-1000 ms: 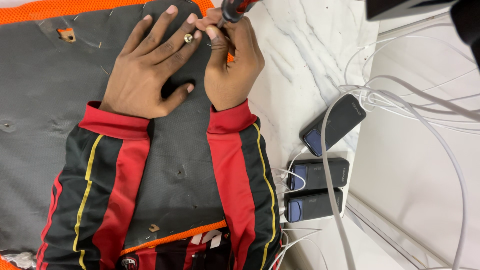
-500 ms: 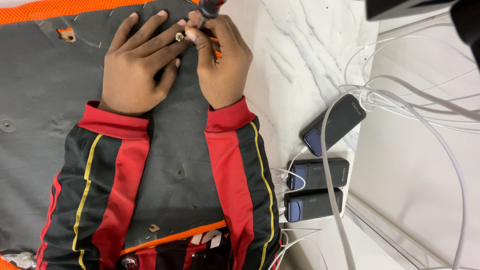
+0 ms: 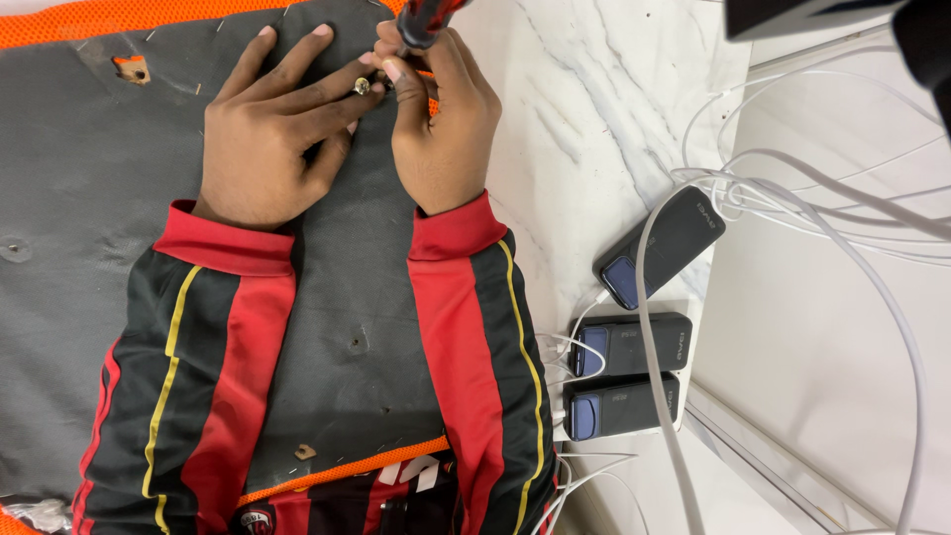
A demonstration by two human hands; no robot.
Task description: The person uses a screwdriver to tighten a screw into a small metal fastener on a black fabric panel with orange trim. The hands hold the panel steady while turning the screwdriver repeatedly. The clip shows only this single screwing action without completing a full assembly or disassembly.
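A dark grey fabric-covered panel [image 3: 109,198] with orange mesh edging lies on the white marble surface. My left hand [image 3: 272,129] rests flat on it, fingers spread, fingertips steadying a small brass screw [image 3: 363,86]. My right hand [image 3: 441,119] is closed around a screwdriver with a red and black handle [image 3: 428,18], whose tip meets the screw near the panel's top right corner. Both sleeves are black, red and yellow.
Three dark power banks [image 3: 662,248] [image 3: 631,345] [image 3: 621,406] lie to the right on the marble [image 3: 584,119], with white cables [image 3: 792,198] looping over them. Small holes and staples dot the panel. A white ledge runs along the right side.
Both hands have stayed close to the screw, the left fingers closing in around it. The right hand holds the screwdriver more upright over the screw.
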